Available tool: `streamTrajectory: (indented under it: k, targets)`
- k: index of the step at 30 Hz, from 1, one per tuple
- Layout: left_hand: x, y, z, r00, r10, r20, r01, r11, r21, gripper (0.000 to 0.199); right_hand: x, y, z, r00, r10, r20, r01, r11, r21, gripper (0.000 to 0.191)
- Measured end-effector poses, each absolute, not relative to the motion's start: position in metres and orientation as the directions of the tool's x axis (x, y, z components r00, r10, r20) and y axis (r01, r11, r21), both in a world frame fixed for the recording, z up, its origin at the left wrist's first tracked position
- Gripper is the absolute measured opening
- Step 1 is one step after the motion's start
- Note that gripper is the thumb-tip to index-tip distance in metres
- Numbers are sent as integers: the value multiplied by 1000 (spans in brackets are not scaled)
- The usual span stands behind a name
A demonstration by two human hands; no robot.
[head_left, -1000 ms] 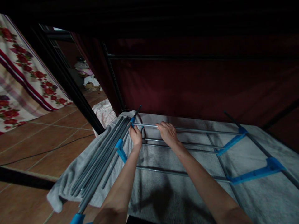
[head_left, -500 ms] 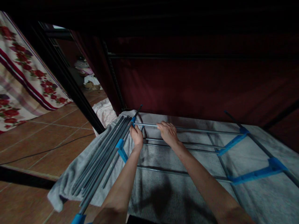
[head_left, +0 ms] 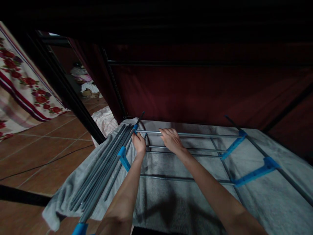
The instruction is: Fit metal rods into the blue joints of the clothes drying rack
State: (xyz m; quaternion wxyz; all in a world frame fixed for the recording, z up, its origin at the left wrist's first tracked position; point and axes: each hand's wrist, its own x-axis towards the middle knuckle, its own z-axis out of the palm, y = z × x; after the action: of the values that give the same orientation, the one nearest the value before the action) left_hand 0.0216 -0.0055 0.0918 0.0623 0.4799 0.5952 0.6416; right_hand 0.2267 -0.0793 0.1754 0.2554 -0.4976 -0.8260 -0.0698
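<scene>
A frame of grey metal tubes with blue plastic joints lies on a grey blanket. My left hand is closed around the blue joint at the frame's upper left corner. To its right, my right hand grips the upper crossbar, which runs from that joint to a blue joint on the right. Lower crossbars pass below my hands. Left of my left hand lies a bundle of loose grey tubes, with a blue bracket beside it.
Dark posts frame the bed at the left, and a dark red curtain hangs behind it. A flowered cloth hangs at the far left over the tiled floor. A striped cloth lies behind the left post.
The whole view has shifted slightly, so things sit further left. Both hands keep their places on the frame, with no clear movement relative to it.
</scene>
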Motion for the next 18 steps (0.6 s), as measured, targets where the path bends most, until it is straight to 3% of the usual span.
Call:
streamTrajectory:
  k: [5,18]
  targets:
    - [21,-5,92,-527,648,549,494,-292,819,33,245,-91,163,-326,752,573,858,489,-154,43]
    - [20,-6,92,-524,653,547,487,-297,822,32,370,-110,151,-87,804,589,992,122,-19,37]
